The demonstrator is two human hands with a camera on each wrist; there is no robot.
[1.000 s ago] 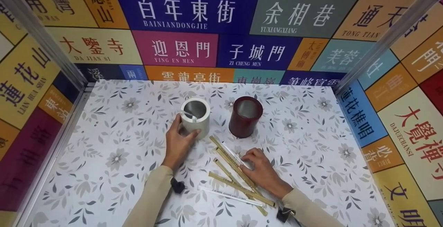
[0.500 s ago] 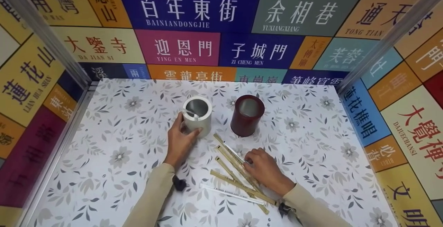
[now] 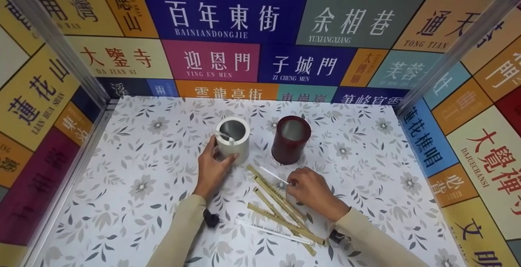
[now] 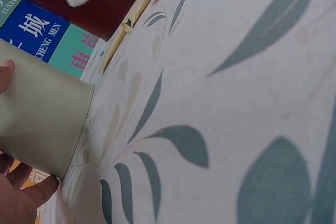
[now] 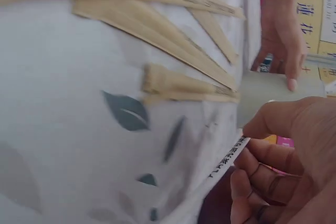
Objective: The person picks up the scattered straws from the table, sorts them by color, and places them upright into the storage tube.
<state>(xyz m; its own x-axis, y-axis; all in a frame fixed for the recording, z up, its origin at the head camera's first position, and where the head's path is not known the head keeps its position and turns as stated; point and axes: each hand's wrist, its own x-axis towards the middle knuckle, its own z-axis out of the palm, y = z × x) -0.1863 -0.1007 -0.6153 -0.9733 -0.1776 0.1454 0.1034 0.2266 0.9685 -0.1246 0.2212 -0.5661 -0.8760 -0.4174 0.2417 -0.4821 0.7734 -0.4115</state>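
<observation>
My left hand holds a cream-white cup, thumb on its front and fingers round its left side. A white-wrapped straw leans inside the cup's rim. My right hand pinches another slim white-wrapped straw between thumb and fingers; printed characters show along it in the right wrist view. It tilts up off the table in the head view, its far end toward the cups. A dark red cup stands upright to the right of the white one. Several brown paper-wrapped straws lie criss-crossed below the cups.
One more white-wrapped straw lies among the brown ones, nearest the front. A flower-patterned cloth covers the table. Printed panels with large characters rise at the back and both sides.
My right hand has lifted the white-wrapped straw off the table beside the brown ones and moved slightly up and right. My left hand keeps its hold on the white cup.
</observation>
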